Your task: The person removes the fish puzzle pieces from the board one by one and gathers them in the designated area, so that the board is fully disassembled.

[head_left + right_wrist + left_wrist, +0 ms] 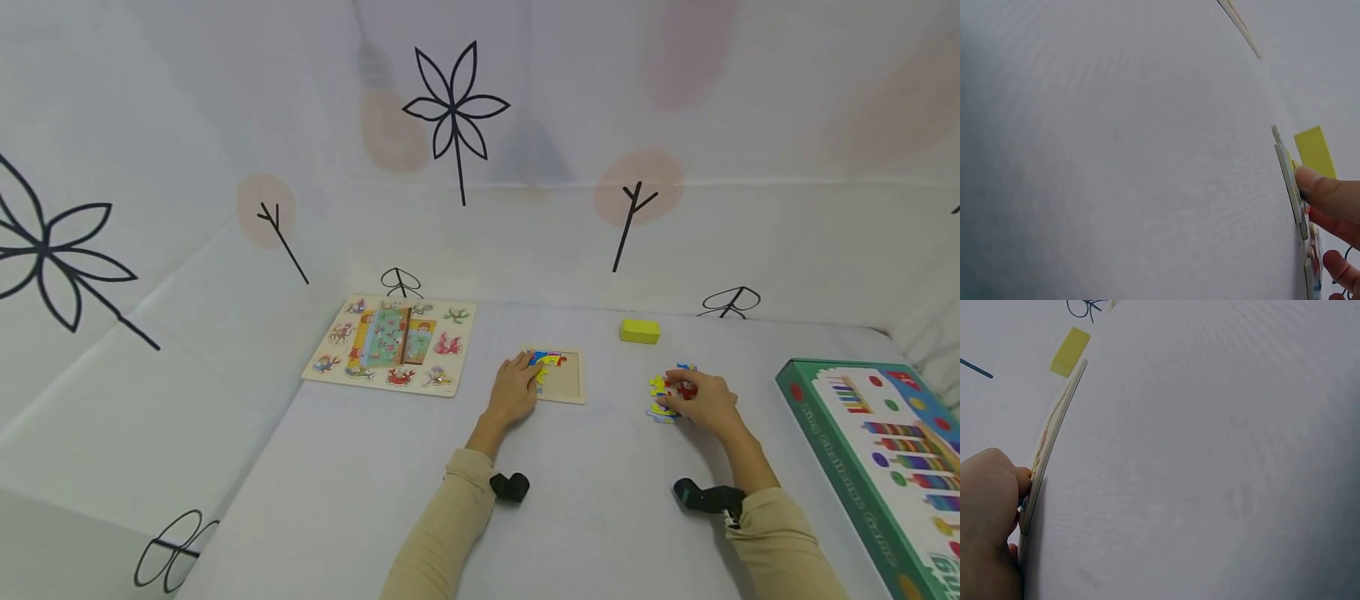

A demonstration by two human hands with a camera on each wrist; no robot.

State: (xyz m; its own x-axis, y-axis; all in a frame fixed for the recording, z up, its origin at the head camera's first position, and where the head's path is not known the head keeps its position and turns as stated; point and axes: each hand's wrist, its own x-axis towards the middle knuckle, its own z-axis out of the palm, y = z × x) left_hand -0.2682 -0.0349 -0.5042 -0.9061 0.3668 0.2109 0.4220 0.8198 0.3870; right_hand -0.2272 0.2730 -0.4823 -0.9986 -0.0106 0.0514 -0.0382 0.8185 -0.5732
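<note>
A small wooden jigsaw tray [567,379] lies on the white table, with blue, red and yellow pieces at its upper left. My left hand [514,389] grips the tray's left side. In the left wrist view the thumb [1024,481] lies against the tray edge [1057,434]. Over a loose cluster of colourful jigsaw pieces [663,417] reaches my right hand [705,402], thumb and index finger spread apart. A red piece [686,389] shows between them. In the right wrist view the thumb [1310,179] touches a stacked piece [1288,181]; some fingertips are partly hidden.
A yellow-green block [640,332] stands behind the loose pieces. At the back left lies a picture peg board [401,342] with sea animals. A large green-edged game box [892,467] lies at the right. Patterned white cloth [525,242] hangs behind the table.
</note>
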